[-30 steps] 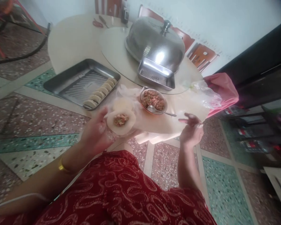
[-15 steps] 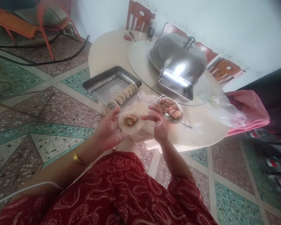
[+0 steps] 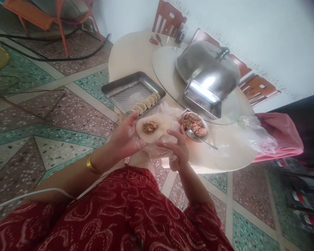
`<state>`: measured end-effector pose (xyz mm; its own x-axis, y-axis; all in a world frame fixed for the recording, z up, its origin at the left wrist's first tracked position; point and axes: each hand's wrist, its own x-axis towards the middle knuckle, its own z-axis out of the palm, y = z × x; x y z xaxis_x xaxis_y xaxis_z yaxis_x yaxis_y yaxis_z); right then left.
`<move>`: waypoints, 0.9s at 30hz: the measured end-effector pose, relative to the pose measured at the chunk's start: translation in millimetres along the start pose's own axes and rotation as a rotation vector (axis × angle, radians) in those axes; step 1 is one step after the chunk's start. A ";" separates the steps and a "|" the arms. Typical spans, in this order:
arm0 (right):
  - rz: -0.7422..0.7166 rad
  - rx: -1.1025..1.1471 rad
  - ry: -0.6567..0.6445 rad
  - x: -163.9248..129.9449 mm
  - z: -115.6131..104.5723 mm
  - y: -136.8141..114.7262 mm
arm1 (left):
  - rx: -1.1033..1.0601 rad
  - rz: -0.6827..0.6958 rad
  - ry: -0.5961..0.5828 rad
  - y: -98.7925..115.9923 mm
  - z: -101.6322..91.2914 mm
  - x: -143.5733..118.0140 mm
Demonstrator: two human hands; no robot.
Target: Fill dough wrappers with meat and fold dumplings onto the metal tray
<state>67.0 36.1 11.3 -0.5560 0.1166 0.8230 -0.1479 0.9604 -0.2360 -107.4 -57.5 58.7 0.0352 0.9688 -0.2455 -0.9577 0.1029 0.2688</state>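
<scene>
On my left hand (image 3: 125, 136) rests a round dumpling wrapper (image 3: 157, 127), held up by the fingers beneath it with the thumb raised beside its edge. A small mound of minced filling (image 3: 149, 127) lies on the wrapper. My right hand (image 3: 176, 146) is at the wrapper's right edge, its fingers bent and apart; I see nothing in it. Whether its fingertips touch the dough is hard to tell. Just beyond it stands a bowl of minced filling (image 3: 195, 124) with a metal spoon (image 3: 202, 139) leaning in it. A row of folded dumplings (image 3: 146, 103) lies in the metal tray (image 3: 112, 87).
Thin plastic (image 3: 170, 108) lies under and behind my hands. A large domed metal lid (image 3: 208, 64) and a rectangular metal pan (image 3: 202, 101) occupy the glass turntable (image 3: 163, 66). A clear plastic bag (image 3: 260, 136) and pink cloth (image 3: 285, 134) hang at the table's right edge.
My right hand has drawn down toward me, its fingers curling from their stretched pose by the wrapper. My left hand still holds the wrapper. The whole view has shifted slightly.
</scene>
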 end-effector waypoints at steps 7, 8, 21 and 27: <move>-0.015 0.005 -0.051 -7.7 10.1 -0.3 | -0.009 0.015 -0.012 3.6 3.2 -0.4; -0.031 0.009 -0.047 -7.9 11.9 -0.8 | -0.008 0.023 -0.007 3.9 3.5 -0.5; -0.130 -0.144 -0.096 0.8 23.1 -5.7 | -0.018 0.010 0.018 0.8 5.1 -1.8; -0.110 -0.158 -0.087 5.3 24.5 -10.4 | -0.044 -0.010 -0.012 -5.8 0.9 0.2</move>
<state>45.6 20.6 5.5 -0.6133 -0.0068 0.7898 -0.0851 0.9947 -0.0574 -101.6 -57.8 58.0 0.0485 0.9703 -0.2368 -0.9688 0.1034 0.2252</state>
